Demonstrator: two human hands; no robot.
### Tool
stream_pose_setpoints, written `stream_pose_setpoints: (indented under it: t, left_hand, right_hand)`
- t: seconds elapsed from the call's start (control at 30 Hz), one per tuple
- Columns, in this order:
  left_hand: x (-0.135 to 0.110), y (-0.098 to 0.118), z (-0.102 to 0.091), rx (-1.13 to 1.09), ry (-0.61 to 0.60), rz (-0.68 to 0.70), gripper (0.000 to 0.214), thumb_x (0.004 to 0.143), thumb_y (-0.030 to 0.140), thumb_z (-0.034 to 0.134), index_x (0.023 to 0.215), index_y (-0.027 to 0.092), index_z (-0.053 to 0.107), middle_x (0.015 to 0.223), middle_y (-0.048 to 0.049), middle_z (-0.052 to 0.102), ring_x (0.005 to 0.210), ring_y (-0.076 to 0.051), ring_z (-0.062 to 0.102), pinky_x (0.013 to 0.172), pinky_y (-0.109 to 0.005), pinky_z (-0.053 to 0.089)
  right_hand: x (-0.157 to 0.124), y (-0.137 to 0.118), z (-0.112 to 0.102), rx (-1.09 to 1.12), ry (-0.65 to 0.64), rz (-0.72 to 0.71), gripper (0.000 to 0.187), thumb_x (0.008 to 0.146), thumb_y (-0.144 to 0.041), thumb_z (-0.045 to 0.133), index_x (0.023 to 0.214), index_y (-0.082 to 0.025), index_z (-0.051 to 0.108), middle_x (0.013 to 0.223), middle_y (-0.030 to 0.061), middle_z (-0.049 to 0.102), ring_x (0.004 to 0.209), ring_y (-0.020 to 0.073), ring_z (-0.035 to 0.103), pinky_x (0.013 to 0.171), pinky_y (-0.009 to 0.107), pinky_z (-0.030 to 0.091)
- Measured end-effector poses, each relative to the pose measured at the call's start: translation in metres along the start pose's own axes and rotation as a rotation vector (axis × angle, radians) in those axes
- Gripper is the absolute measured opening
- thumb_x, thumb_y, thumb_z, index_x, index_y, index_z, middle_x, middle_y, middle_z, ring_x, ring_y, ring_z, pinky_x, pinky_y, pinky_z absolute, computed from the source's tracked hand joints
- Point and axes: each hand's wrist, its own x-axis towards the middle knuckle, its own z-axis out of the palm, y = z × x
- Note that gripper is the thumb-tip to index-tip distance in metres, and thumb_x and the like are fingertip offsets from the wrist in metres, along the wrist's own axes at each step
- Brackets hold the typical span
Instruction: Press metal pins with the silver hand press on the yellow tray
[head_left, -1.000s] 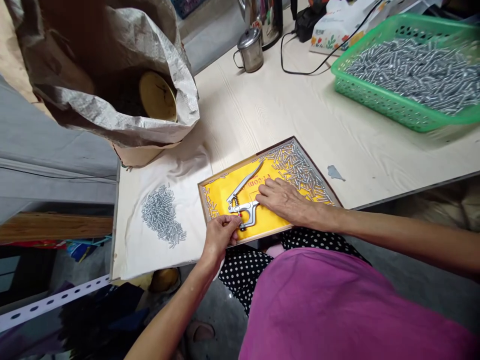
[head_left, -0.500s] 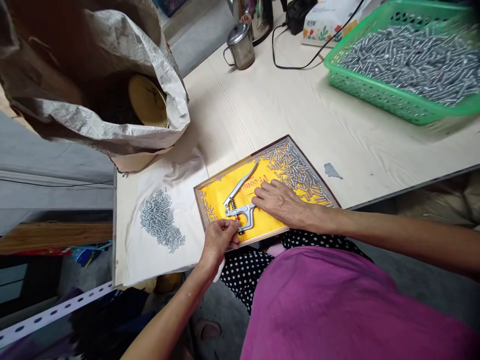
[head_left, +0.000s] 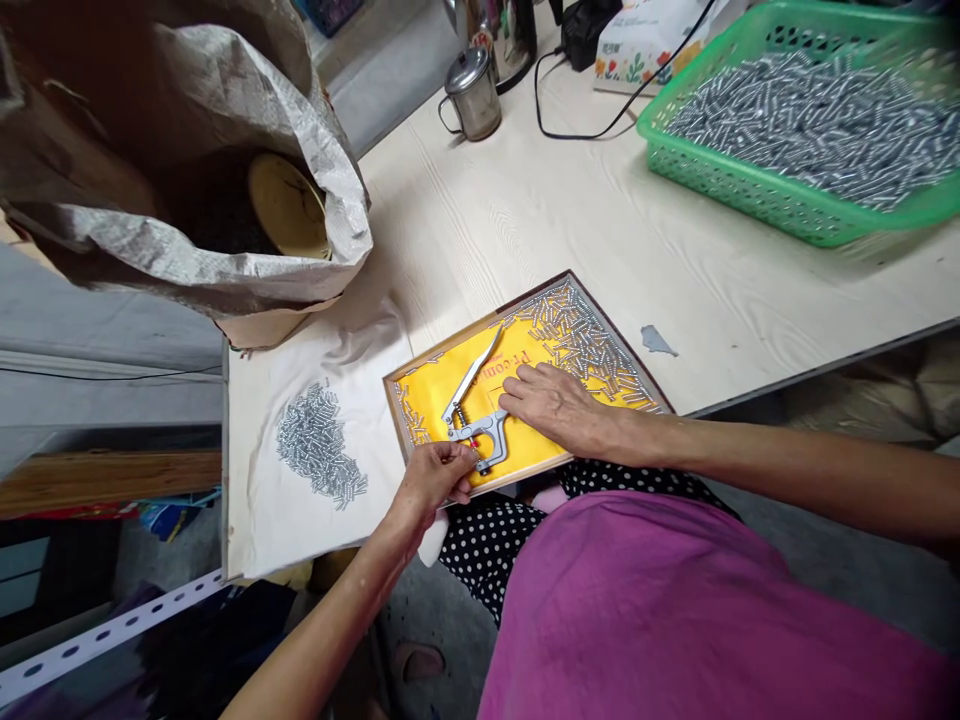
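A yellow-lined tray (head_left: 427, 384) with a brown frame lies at the table's near edge, over my lap. Several small silver metal pins (head_left: 577, 335) are heaped in its far right part. A silver plier-like hand press (head_left: 475, 415) rests on the yellow lining. My left hand (head_left: 433, 480) is curled at the tray's near edge, fingertips pinched right by the tool's jaw; what they pinch is too small to make out. My right hand (head_left: 553, 405) lies flat on the lining, fingers stretched toward the tool.
A pile of silver pins (head_left: 319, 446) sits on a white cloth (head_left: 300, 520) left of the tray. A large woven sack (head_left: 187, 170) stands behind it. A green basket (head_left: 757, 195) full of pins is far right. A metal mug (head_left: 471, 95), kettle and black cable lie at the back.
The view has drifted slightly, shifting everything left and up. My left hand has curled in closer to the tool's jaw; my right hand stays flat on the tray.
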Motion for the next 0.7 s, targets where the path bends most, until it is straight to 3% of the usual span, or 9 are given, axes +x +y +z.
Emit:
stream_pose_setpoints:
  t: [0.2,0.4,0.7]
  left_hand:
    - [0.0,-0.002,0.0,-0.01,0.002,-0.014,0.033,0.065,0.036,0.088,0.068,0.013,0.065,0.047,0.0039,0.055,0.038,-0.007,0.049,0.039,-0.018,0.046]
    - [-0.001,-0.004,0.003,0.024,0.012,0.014,0.034,0.062,0.038,0.088,0.064,0.014,0.064,0.047,0.0033,0.055,0.038,-0.007,0.046,0.041,-0.019,0.042]
    - [-0.005,-0.004,0.015,0.139,0.084,0.114,0.032,0.059,0.042,0.08,0.053,0.016,0.061,0.043,0.0053,0.047,0.041,-0.006,0.034,0.042,-0.021,0.022]
  right_hand:
    - [0.006,0.01,-0.006,-0.001,0.007,-0.024,0.02,0.102,-0.026,0.046,0.1,-0.019,0.064,0.105,0.0082,0.064,0.098,0.0235,0.049,0.081,0.038,0.032]
    - [0.037,0.026,-0.004,-0.157,0.067,-0.055,0.025,0.099,-0.013,0.04,0.111,-0.018,0.061,0.108,0.0085,0.062,0.101,0.0258,0.047,0.079,0.038,0.033]
    - [0.069,0.05,-0.013,-0.307,0.059,-0.24,0.03,0.1,-0.015,0.037,0.102,-0.019,0.066,0.098,0.0076,0.063,0.1,0.0248,0.047,0.088,0.043,0.032]
